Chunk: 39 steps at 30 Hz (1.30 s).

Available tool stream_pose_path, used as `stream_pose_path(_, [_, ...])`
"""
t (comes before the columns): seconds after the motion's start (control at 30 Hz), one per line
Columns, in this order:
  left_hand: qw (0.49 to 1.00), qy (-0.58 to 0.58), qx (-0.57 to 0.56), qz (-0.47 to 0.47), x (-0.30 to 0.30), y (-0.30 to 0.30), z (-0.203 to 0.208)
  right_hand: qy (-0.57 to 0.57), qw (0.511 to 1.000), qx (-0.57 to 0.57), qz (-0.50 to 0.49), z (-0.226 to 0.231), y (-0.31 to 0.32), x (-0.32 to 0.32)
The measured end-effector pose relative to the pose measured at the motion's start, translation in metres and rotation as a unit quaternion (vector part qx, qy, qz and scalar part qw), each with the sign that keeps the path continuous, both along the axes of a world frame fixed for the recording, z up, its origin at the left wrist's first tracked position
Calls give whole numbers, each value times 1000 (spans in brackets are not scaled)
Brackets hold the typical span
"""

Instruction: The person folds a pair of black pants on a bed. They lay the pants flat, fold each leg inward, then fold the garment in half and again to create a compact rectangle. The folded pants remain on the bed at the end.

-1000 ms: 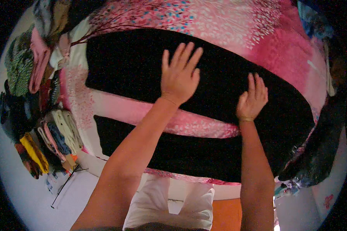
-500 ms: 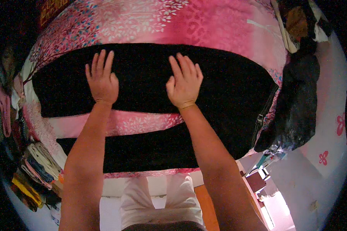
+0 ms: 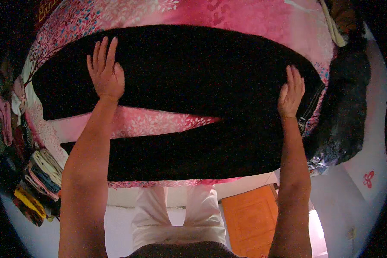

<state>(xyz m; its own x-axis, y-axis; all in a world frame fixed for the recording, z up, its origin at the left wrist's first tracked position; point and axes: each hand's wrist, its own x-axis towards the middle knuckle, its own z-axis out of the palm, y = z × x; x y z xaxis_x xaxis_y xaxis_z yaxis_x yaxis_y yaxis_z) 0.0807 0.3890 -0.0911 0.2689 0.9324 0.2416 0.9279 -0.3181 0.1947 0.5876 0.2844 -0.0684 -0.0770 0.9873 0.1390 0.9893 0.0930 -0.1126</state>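
Observation:
A pair of black trousers (image 3: 193,73) lies spread sideways across the bed, legs toward the left and the waist with a small buckle at the right. My left hand (image 3: 106,73) rests flat on the far leg, fingers stretched out. My right hand (image 3: 291,93) lies on the cloth close to the waist end, its fingers extended and near together. Neither hand grips the fabric. Between the two legs shows a wedge of the pink patterned bedsheet (image 3: 159,122).
Stacks of folded clothes (image 3: 45,167) stand along the left edge. A large dark bag-like bundle (image 3: 346,103) sits beyond the waist at the right. An orange wooden panel (image 3: 251,219) is below, right of my legs. A pale wall (image 3: 374,159) rises at the far right.
My right hand has slid right across the trousers toward the waist. The left hand has shifted slightly up and left. The gap between the legs now tapers to a point.

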Motion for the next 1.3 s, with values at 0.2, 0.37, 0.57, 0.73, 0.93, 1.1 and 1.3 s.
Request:
stream_pose_path(0.2, [1000, 4, 17, -1, -5, -2, -3, 18, 999, 32, 12, -9, 5, -6])
stream_pose_path(0.37, [999, 17, 40, -11, -8, 1, -3, 13, 999, 37, 24, -4, 8, -6])
stream_pose_path(0.57, [998, -11, -59, -37, -14, 4, 21, 97, 995, -8, -28, 20, -27, -33])
stream_pose_path(0.73, [986, -118, -117, -14, -68, -47, 51, 97, 984, -138, -48, 65, -135, -53])
stream_pose_path(0.93, [912, -132, -54, 383, -176, -223, 87, 163, 951, -58, -256, 95, -292, -26])
stream_pose_path(1.1, [600, -449, -214, 626, -226, -368, 88, 522, 621, -103, -576, 54, -386, 9])
stream_pose_path(1.3, [485, -486, -287, 668, -203, -394, 109, 619, 435, -151, -636, 52, -355, -15])
